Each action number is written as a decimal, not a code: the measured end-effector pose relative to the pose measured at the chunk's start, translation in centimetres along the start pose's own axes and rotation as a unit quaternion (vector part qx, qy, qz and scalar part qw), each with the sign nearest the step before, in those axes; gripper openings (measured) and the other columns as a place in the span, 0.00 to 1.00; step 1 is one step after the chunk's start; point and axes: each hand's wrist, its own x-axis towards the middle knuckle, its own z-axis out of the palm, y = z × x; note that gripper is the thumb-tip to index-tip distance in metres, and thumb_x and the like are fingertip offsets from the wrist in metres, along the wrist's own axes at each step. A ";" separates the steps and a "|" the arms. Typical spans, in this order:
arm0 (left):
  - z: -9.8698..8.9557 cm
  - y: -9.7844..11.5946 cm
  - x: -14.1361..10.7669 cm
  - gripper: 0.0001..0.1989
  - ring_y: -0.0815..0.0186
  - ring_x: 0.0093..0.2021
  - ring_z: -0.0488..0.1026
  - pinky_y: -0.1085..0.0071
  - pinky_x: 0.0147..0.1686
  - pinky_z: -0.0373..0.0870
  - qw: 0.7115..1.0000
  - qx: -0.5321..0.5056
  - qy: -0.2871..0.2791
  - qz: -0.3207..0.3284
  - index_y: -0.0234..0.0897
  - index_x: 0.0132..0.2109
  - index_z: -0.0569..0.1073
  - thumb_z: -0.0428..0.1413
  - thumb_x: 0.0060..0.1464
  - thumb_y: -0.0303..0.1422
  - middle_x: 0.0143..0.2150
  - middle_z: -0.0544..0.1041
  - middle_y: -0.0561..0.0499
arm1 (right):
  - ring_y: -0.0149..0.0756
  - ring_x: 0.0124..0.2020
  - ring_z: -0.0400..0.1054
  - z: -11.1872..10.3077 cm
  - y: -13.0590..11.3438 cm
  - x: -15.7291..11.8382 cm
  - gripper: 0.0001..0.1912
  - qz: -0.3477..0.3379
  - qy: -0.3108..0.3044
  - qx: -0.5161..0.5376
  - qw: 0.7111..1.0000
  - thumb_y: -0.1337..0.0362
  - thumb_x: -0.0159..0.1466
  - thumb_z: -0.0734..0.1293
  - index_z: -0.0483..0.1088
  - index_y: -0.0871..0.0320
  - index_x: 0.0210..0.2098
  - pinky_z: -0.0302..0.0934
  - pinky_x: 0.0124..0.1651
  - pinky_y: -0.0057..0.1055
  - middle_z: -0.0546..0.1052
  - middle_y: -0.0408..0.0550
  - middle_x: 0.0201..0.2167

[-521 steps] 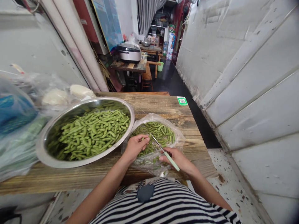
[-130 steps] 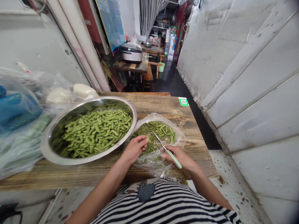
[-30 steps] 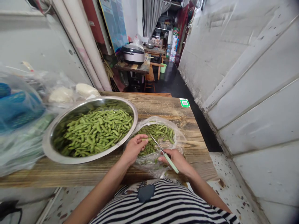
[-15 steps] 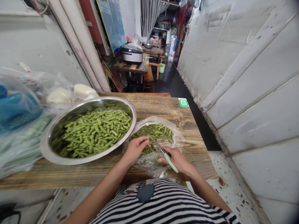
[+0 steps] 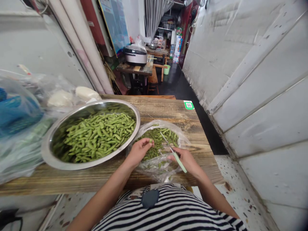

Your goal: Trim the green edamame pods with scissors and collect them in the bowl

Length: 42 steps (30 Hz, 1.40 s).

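Between the fingertips of my left hand (image 5: 141,150) is a green edamame pod (image 5: 150,141), mostly covered by the fingers. My right hand (image 5: 184,160) grips scissors (image 5: 177,159) with pale green handles, their blades pointing up and left over the pods. Beneath both hands lies an opened clear plastic bag (image 5: 185,138) holding edamame pods and small trimmings (image 5: 157,138). Left of it stands a large oval steel basin (image 5: 48,158), with a heap of edamame pods (image 5: 99,136) inside.
The wooden table (image 5: 166,109) carries a green QR-code sticker (image 5: 189,105) near its far right corner. Plastic bags (image 5: 21,128) crowd the left side. Beyond, a rice cooker (image 5: 135,55) stands on another table. A white wall (image 5: 260,96) runs along the right.
The scissors have moved right, away from my left fingertips, and their blades now point more steeply upward. My left hand has shifted slightly up and left, still pinching a pod.
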 end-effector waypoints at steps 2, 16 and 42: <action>0.3 -0.5 0.6 0.09 0.66 0.30 0.71 0.71 0.32 0.66 1.000 0.003 0.008 -0.012 0.35 0.36 0.72 0.51 0.48 0.33 0.30 0.75 0.51 | 0.32 0.26 0.60 -0.4 0.7 -0.1 0.18 0.014 0.019 -0.007 1.000 0.51 0.59 0.65 0.73 0.61 0.37 0.52 0.30 0.25 0.70 0.42 0.24; 4.2 -0.8 3.4 0.08 0.56 0.42 0.73 0.63 0.45 0.62 0.838 0.524 -0.105 0.113 0.37 0.35 0.78 0.54 0.50 0.30 0.37 0.79 0.42 | 0.31 0.26 0.60 -0.6 1.9 -1.3 0.18 0.021 -0.011 -0.003 1.000 0.50 0.60 0.65 0.71 0.61 0.31 0.51 0.29 0.24 0.68 0.41 0.23; 3.5 -1.7 3.2 0.10 0.70 0.24 0.65 0.74 0.28 0.59 0.992 0.099 -0.077 -0.008 0.33 0.32 0.75 0.57 0.47 0.37 0.24 0.72 0.54 | 0.33 0.27 0.64 -0.5 2.2 -1.7 0.18 0.034 -0.015 -0.022 0.999 0.50 0.60 0.64 0.70 0.60 0.30 0.54 0.31 0.24 0.71 0.43 0.25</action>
